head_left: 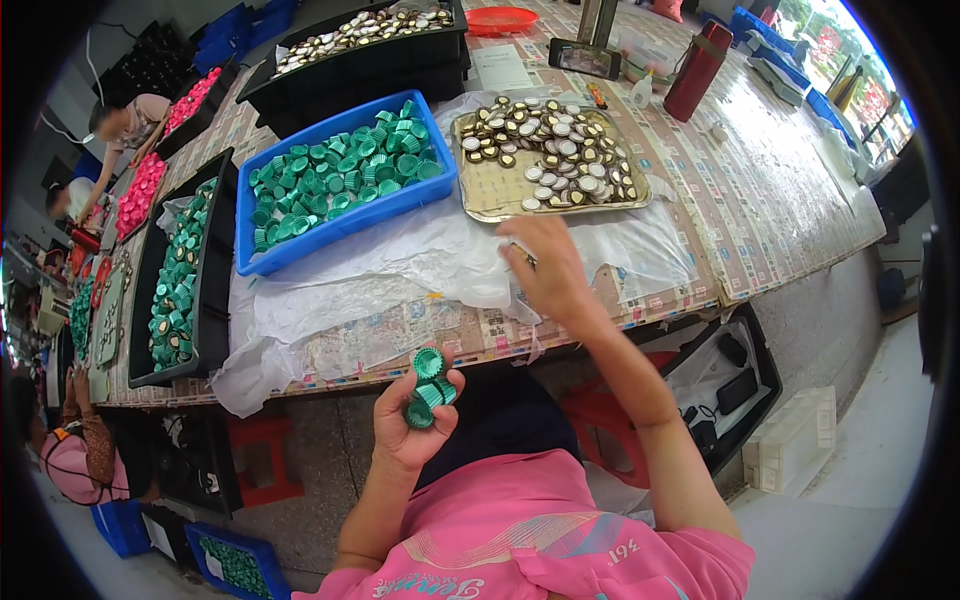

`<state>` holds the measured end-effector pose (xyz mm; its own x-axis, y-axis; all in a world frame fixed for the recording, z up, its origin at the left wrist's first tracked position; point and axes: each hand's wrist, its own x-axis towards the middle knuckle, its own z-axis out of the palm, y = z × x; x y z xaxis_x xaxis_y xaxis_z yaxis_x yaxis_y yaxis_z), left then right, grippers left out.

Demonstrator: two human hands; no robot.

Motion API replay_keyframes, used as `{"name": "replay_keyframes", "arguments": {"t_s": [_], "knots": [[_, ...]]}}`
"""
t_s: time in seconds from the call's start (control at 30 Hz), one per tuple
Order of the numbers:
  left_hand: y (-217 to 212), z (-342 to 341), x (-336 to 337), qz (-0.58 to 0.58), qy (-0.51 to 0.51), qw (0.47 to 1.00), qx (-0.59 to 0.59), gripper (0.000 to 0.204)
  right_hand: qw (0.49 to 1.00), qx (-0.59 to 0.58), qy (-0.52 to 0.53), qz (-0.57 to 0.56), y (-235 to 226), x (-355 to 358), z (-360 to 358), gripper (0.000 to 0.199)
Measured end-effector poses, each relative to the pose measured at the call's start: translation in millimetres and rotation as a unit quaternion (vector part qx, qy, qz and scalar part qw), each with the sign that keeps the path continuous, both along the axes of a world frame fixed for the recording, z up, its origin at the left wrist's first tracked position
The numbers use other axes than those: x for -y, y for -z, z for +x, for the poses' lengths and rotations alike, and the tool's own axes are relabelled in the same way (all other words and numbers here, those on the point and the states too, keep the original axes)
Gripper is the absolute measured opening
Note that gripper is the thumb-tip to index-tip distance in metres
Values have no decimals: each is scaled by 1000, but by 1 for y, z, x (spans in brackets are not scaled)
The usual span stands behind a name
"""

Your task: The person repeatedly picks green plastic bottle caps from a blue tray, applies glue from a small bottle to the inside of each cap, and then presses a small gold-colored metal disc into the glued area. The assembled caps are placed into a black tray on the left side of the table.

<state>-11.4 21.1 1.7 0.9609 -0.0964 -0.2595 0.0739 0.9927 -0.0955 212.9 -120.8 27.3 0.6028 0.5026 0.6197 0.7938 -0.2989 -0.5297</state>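
My left hand (410,425) is closed around several green fluted paper cups (429,362), held in front of my body below the table edge. My right hand (548,265) is over the white plastic sheet, just in front of the metal tray (490,190). Its fingers are curled round a small dark-and-gold round piece (524,256), mostly hidden by them. Many round pieces (565,147), some with white faces and some with cream faces rimmed in brown, lie loose across that tray. Left of it stands a blue plastic bin (262,262) full of green cups (345,165).
At the left, a black bin (222,300) holds filled green cups. A black crate (420,75) of round pieces stands behind the blue bin. A phone (585,59) and a red thermos (698,72) stand at the back. Other people work along the left; a red stool (610,430) is below.
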Motion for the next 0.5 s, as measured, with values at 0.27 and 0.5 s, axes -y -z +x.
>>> {"name": "replay_keyframes", "arguments": {"t_s": [0.27,0.5], "knots": [[-4,4,3,33,1,999,15,39,964,-2,163,-209,2,-40,131,21],[7,1,-3,57,-5,998,28,38,966,-55,119,-224,18,-61,159,18]]}}
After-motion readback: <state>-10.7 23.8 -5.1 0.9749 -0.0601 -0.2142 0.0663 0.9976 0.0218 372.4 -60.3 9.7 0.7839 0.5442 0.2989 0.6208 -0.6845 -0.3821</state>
